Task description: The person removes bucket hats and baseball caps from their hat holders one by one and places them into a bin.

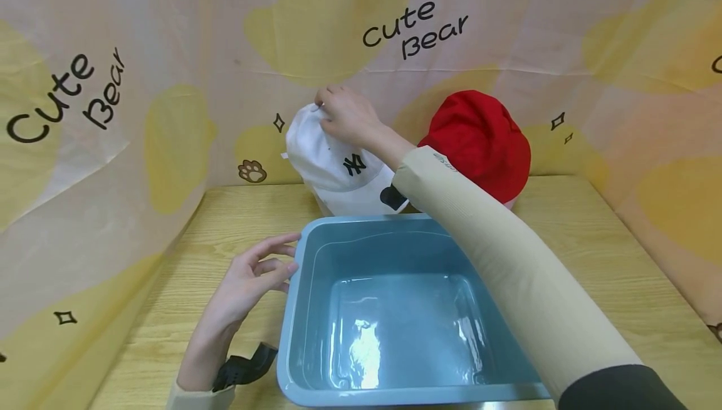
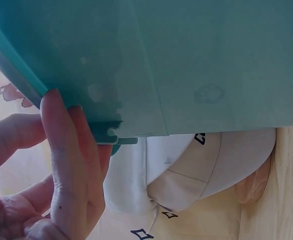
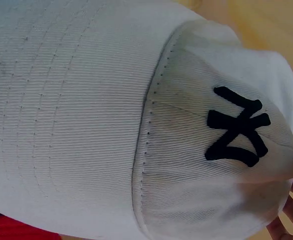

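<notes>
A white baseball cap with a black NY emblem sits at the back of the table, its brim turned toward the front. My right hand pinches the top of its crown, and in the right wrist view curled fingers show at the crown's edge. The blue plastic basin stands in front of the cap. At the basin's left rim, my left hand touches the outside with extended fingers and thumb. The left wrist view shows those fingers right against the rim.
To the right of the white cap stands a red cap, close to the patterned backdrop. My right sleeve crosses above the basin's right side. The wooden table extends past the basin on both sides.
</notes>
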Tool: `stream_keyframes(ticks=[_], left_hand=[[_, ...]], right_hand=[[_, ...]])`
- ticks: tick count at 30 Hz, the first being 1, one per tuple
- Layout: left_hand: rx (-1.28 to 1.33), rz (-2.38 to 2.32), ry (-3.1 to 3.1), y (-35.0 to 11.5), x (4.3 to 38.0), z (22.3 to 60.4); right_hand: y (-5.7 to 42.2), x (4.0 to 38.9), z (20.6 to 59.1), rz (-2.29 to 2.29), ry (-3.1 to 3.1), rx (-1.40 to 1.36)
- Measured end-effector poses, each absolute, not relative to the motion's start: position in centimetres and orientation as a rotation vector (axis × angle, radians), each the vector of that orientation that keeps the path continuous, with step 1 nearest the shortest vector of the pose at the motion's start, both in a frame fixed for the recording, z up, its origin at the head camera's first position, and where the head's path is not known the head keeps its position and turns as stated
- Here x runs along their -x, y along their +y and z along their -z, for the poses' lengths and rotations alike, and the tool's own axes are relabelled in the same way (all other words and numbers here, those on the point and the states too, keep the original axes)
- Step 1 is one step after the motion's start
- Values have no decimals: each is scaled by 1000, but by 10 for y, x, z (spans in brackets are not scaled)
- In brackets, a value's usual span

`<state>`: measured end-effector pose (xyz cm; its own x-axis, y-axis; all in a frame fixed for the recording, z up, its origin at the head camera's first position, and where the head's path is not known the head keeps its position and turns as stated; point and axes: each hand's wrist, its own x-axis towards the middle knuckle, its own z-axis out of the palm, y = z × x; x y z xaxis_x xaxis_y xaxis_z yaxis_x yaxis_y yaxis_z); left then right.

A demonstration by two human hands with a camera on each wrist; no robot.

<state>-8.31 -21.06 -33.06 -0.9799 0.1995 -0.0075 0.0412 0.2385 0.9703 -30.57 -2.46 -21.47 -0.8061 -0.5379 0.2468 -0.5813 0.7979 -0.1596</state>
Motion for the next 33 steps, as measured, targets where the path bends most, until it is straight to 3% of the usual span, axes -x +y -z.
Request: stream_keyframes(ticks=[33], left_hand=[[-225,-1843,2365,-209,83,328]], right_hand=[[4,282,220,-634,-2644,-836]])
